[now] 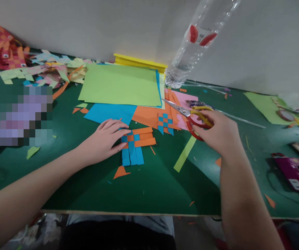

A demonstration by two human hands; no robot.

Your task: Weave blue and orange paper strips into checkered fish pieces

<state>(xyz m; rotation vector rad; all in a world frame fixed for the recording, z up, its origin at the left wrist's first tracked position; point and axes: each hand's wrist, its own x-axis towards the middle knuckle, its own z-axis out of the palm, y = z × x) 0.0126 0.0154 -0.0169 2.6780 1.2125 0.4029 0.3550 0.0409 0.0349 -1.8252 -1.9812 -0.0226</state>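
Observation:
My left hand (111, 136) lies with fingers spread over the upper left of a woven paper piece (131, 147), touching it. Blue strips hang from that piece toward me and orange strips stick out to the right. My right hand (218, 130) is closed around scissors (204, 118) with red and yellow handles, their blades pointing left over the paper pile. Left of the scissors, a smaller woven blue and orange piece (165, 122) lies on an orange sheet (146, 115). A green paper strip (185, 153) rests on the table below the scissors.
Green sheets (120, 85) lie stacked by the wall, over a blue sheet (110, 111). A plastic bottle (191, 52) stands behind. Woven paper pieces (6, 48) heap at the far left. A purple device (295, 172) sits at right; orange scraps (120, 172) lie near the table's front edge (139, 212).

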